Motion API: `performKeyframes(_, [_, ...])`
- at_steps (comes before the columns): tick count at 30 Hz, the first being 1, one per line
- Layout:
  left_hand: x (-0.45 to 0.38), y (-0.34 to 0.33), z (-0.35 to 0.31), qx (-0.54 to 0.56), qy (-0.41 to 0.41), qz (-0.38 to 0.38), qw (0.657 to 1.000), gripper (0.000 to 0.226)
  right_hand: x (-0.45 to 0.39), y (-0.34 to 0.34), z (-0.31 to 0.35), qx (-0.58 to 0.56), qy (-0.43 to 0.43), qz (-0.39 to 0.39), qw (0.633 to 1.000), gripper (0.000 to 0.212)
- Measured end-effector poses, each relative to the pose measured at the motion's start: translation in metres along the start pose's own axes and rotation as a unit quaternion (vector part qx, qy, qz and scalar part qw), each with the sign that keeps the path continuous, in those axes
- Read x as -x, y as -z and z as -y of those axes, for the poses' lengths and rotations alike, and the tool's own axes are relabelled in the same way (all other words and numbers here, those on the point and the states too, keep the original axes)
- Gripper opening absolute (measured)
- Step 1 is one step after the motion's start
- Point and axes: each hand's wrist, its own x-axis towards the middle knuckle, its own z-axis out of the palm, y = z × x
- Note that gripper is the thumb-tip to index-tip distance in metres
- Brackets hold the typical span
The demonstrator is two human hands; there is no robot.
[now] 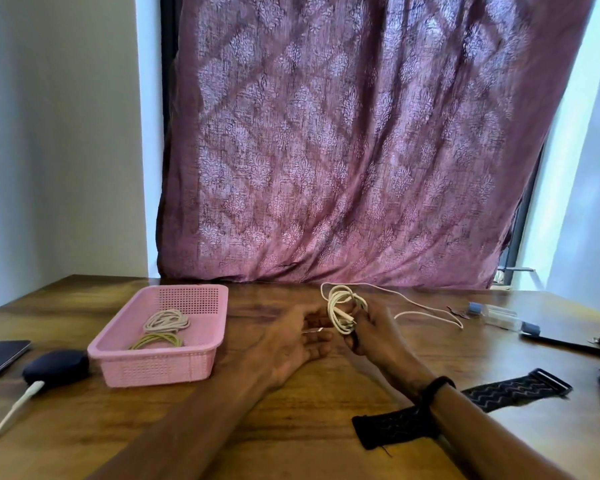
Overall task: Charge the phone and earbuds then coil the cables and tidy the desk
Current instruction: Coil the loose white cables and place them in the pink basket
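R hand [371,327] grips cable coil [343,311] (basket [160,362] well left).

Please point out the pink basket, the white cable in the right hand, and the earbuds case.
pink basket [142,370]: head view, front wall.
white cable [340,308]: head view, coiled loops.
earbuds case [56,367]: head view, top surface.

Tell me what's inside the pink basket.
The pink basket holds two coiled cables: a white coil towards the back and a yellowish-green coil in front of it. The near wall hides part of the floor.
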Motion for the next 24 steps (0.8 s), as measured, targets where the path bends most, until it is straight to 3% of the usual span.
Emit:
performKeyframes(2, [0.002,-0.007,0.001,-0.060,-0.029,0.016,0.998,0.032,-0.002,0.002,-0.002,-0.004,0.001,-0.012,1.000,0.034])
performKeyframes(7, [-0.005,-0.005,0.019,-0.238,-0.146,-0.029,0.960,0.029,0.003,-0.002,0.008,0.052,0.040,0.004,0.998,0.036])
performKeyframes(9, [-0.005,-0.001,0.019,-0.245,-0.157,-0.035,0.956,0.024,0.003,0.000,0.011,0.070,0.047,0.004,0.996,0.037])
performKeyframes(12, [-0.005,0.004,0.011,-0.280,-0.177,-0.036,0.943,0.010,-0.001,0.008,0.007,0.071,0.032,0.012,0.997,0.019])
performKeyframes(15, [-0.005,0.012,0.008,-0.295,-0.184,-0.046,0.937,0.014,-0.004,0.015,0.007,0.062,0.001,0.044,0.997,0.013])
performKeyframes(18, [-0.005,0.021,0.008,-0.308,-0.186,-0.084,0.929,0.020,-0.007,0.024,0.013,0.102,0.068,0.082,0.989,0.007])
performKeyframes(24, [-0.006,0.028,0.008,-0.331,-0.193,-0.103,0.918,0.025,0.001,0.025,0.028,0.080,0.118,0.113,0.983,0.039])
